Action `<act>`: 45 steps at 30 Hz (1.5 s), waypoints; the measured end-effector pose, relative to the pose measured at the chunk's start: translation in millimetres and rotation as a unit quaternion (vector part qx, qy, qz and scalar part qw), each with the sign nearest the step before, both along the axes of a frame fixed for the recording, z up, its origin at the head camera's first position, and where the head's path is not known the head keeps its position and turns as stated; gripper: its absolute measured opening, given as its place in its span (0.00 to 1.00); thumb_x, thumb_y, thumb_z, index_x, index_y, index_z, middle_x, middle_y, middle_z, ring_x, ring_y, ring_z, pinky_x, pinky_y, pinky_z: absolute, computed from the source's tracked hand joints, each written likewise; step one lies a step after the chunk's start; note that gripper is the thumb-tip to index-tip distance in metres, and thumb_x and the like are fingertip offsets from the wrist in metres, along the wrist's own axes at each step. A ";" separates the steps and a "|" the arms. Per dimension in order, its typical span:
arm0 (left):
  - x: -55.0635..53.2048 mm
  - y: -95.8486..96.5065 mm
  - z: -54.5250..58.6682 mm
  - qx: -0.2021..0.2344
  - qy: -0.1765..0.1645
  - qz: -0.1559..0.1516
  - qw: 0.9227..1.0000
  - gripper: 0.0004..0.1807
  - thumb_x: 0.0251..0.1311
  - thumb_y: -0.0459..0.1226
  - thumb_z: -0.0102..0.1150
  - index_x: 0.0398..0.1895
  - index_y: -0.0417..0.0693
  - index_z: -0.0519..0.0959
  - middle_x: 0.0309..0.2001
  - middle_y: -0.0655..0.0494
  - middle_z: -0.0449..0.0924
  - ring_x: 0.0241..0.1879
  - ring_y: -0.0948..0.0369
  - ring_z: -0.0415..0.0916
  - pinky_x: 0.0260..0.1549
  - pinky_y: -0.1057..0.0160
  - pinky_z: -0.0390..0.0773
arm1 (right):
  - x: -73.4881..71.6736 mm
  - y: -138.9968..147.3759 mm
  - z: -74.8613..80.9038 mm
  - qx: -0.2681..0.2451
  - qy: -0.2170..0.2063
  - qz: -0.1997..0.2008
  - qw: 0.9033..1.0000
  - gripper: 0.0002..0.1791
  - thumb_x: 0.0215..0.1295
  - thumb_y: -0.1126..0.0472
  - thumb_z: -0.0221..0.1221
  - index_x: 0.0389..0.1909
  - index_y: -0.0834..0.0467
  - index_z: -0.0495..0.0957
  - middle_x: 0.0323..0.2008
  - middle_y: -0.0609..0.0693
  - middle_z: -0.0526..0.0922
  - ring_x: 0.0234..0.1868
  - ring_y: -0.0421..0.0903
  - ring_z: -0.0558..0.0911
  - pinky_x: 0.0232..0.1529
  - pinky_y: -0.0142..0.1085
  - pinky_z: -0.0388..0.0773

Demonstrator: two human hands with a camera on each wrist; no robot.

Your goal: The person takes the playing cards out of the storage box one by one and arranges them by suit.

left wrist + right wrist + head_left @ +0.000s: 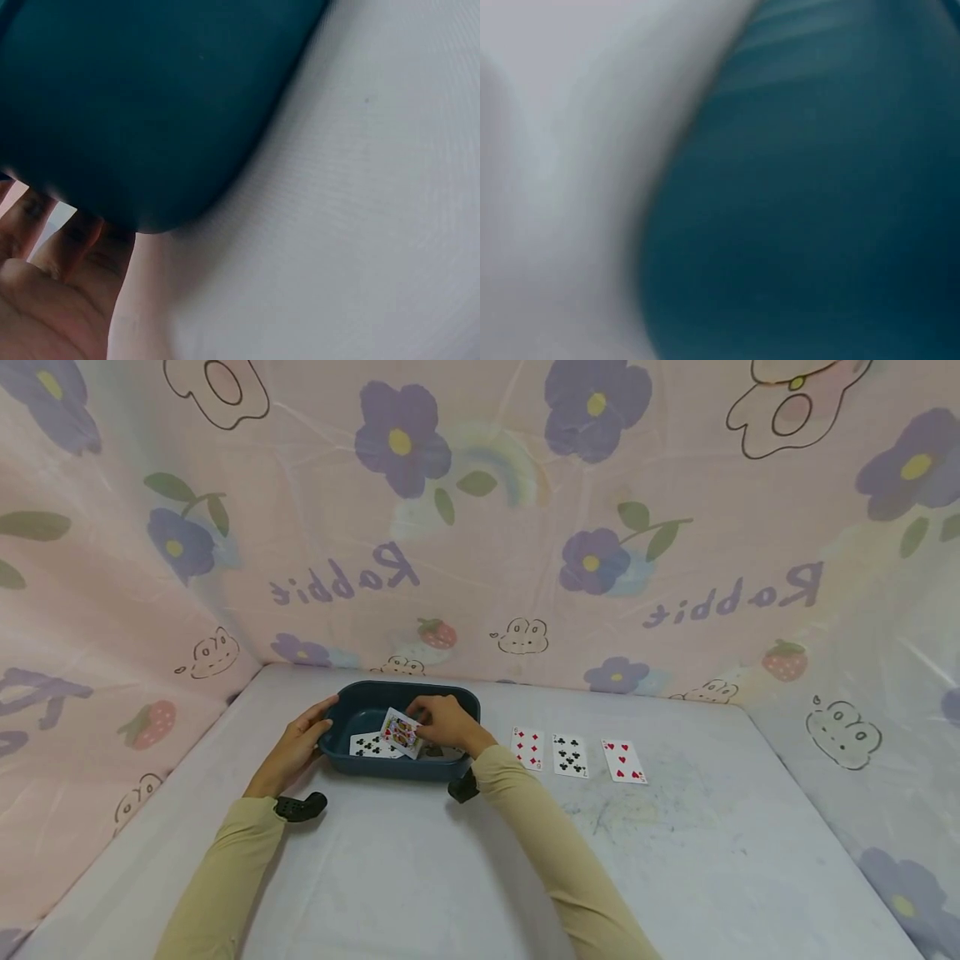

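A dark teal plastic basin [405,769] stands on the table. My left hand [294,746] holds its left end, fingers at the rim. In the left wrist view the fingers [71,259] lie against the basin's outer wall [150,112], their tips hidden by it. My right hand [448,724] reaches in over the basin and pinches a face card [401,732] by its right side, the card tilted face up. Under it in the basin lies a clubs card [371,745], partly covered. The right wrist view shows only the blurred basin wall [795,195], with the hand out of sight.
Right of the basin three playing cards lie face up in a row: a diamonds card [528,749], a clubs card [571,756] and a hearts card [624,762]. Faint smudges mark the white table [637,814] near them. A printed cloth [480,543] rises behind.
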State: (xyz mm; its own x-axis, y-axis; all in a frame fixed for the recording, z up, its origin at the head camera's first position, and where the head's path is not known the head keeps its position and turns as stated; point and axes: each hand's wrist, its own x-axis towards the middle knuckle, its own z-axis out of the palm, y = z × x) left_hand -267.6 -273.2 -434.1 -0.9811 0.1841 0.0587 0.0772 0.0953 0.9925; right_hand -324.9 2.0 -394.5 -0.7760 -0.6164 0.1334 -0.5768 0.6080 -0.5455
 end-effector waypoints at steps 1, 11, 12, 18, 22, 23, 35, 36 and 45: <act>-0.5 -0.1 -0.4 -0.001 -0.002 0.001 1.000 0.28 0.77 0.37 0.34 0.78 0.47 0.46 0.77 0.46 0.36 0.69 0.45 0.52 0.61 0.50 0.61 | 0.5 0.0 0.6 -0.004 -0.003 -0.002 1.000 0.17 0.62 0.67 0.62 0.52 0.58 0.79 0.37 0.50 0.84 0.35 0.40 0.81 0.34 0.30 0.76; -1.2 0.2 -0.1 0.005 -0.003 0.002 1.000 0.28 0.78 0.36 0.33 0.77 0.45 0.45 0.77 0.45 0.35 0.70 0.44 0.47 0.62 0.44 0.56 | 2.2 2.0 3.2 -0.075 -0.023 -0.011 0.997 0.13 0.62 0.68 0.63 0.48 0.59 0.80 0.43 0.52 0.83 0.41 0.43 0.82 0.42 0.32 0.76; -1.5 0.2 -0.1 0.005 -0.004 0.003 1.000 0.28 0.78 0.36 0.33 0.77 0.45 0.45 0.77 0.45 0.35 0.71 0.44 0.47 0.62 0.45 0.56 | 2.5 2.8 3.3 -0.081 -0.024 -0.013 0.996 0.13 0.62 0.68 0.63 0.47 0.59 0.81 0.43 0.52 0.83 0.41 0.43 0.81 0.42 0.31 0.76; -1.8 0.6 -0.2 0.006 -0.002 -0.003 1.000 0.29 0.78 0.37 0.34 0.77 0.45 0.45 0.77 0.45 0.34 0.71 0.44 0.46 0.62 0.44 0.55 | 2.4 8.4 1.7 -0.119 -0.017 -0.030 0.992 0.11 0.59 0.68 0.65 0.44 0.60 0.82 0.39 0.51 0.83 0.39 0.44 0.81 0.41 0.29 0.76; -1.2 0.6 0.7 0.000 0.005 -0.006 1.000 0.29 0.77 0.38 0.35 0.77 0.45 0.45 0.76 0.43 0.35 0.70 0.43 0.48 0.62 0.44 0.57 | 4.7 11.8 3.5 -0.162 -0.029 -0.050 0.985 0.11 0.58 0.67 0.67 0.43 0.61 0.82 0.36 0.51 0.83 0.35 0.43 0.82 0.37 0.30 0.77; -1.2 0.5 1.1 0.000 0.004 -0.003 1.000 0.29 0.77 0.38 0.35 0.77 0.45 0.46 0.76 0.42 0.35 0.70 0.42 0.48 0.61 0.44 0.58 | 5.3 12.5 3.9 -0.172 -0.032 -0.055 0.983 0.11 0.58 0.67 0.67 0.42 0.61 0.82 0.35 0.51 0.83 0.33 0.42 0.82 0.36 0.30 0.76; -0.5 -1.3 1.7 0.000 -0.006 0.000 1.000 0.29 0.78 0.37 0.34 0.78 0.47 0.45 0.77 0.46 0.35 0.71 0.45 0.46 0.63 0.43 0.54 | 15.3 20.9 5.9 -0.272 -0.051 -0.094 0.956 0.07 0.58 0.66 0.67 0.39 0.61 0.85 0.31 0.48 0.84 0.31 0.41 0.81 0.31 0.31 0.76; -0.2 -1.3 1.8 0.000 -0.007 0.000 1.000 0.29 0.78 0.37 0.34 0.78 0.47 0.45 0.77 0.46 0.34 0.71 0.45 0.46 0.63 0.43 0.53 | 16.9 21.8 6.6 -0.282 -0.054 -0.097 0.953 0.08 0.58 0.66 0.67 0.39 0.61 0.85 0.32 0.49 0.84 0.31 0.41 0.81 0.31 0.31 0.76; 0.8 -0.4 2.3 0.001 -0.006 -0.003 1.000 0.29 0.77 0.37 0.35 0.78 0.47 0.45 0.77 0.47 0.34 0.71 0.44 0.45 0.63 0.42 0.53 | 23.7 36.1 12.1 -0.336 -0.066 -0.116 0.932 0.09 0.59 0.66 0.66 0.41 0.63 0.84 0.33 0.51 0.84 0.32 0.44 0.82 0.35 0.33 0.78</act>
